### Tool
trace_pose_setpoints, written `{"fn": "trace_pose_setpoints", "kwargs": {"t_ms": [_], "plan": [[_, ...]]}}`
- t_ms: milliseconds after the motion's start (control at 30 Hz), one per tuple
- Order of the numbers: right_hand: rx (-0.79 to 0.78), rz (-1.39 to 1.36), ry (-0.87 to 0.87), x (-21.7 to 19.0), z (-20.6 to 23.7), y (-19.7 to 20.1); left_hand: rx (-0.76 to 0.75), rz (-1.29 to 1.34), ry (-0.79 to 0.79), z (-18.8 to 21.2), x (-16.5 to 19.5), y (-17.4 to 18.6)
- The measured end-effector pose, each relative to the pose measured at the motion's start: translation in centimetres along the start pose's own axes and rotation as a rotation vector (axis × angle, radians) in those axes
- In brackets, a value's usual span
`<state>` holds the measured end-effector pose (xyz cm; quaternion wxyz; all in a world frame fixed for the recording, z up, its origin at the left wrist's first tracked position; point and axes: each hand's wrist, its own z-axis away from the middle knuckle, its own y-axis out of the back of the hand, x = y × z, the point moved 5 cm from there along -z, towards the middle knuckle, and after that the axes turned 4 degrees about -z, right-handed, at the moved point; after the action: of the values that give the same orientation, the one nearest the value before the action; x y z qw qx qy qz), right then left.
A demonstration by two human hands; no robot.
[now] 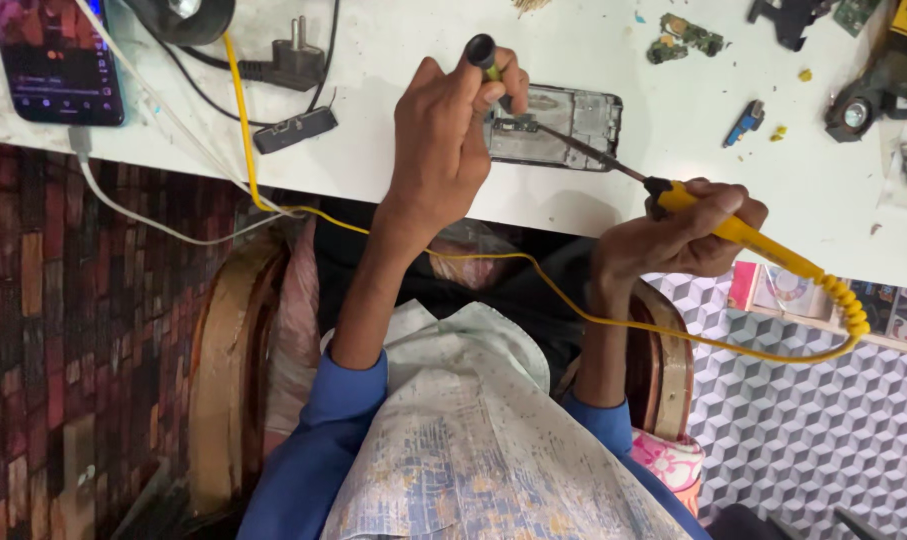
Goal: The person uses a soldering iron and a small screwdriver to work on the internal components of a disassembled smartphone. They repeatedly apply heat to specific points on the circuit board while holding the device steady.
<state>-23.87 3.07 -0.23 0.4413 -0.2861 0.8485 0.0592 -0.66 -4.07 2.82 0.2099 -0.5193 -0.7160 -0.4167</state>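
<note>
The right hand (683, 235) grips a yellow soldering iron (733, 232), its tip reaching the opened phone frame (563, 125) on the white table (393, 160); the left hand (443, 140) pinches a black-capped tool (483, 52) over the frame's left end; farther left lies a lit smartphone (55, 55).

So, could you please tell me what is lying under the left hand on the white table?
The left end of an opened phone frame lies under the left hand; the soldering iron tip reaches it. Anything beneath the palm is hidden.
</note>
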Motion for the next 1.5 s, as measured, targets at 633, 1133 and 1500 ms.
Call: {"fn": "trace_pose_setpoints", "kwargs": {"t_ms": [633, 1133, 1500], "plan": [[-0.017, 0.032, -0.099, 2.9, 1.2, 0.7, 0.010, 0.008, 0.015, 0.7, -1.5, -1.6], [-0.094, 0.096, 0.119, 7.3, 1.2, 0.5, 0.008, 0.020, 0.016, 1.6, -5.4, -5.5], [-0.511, 0.223, 0.168, -3.0, -3.5, -3.1, 0.001, 0.018, 0.060, -1.3, 0.4, -2.0]]}}
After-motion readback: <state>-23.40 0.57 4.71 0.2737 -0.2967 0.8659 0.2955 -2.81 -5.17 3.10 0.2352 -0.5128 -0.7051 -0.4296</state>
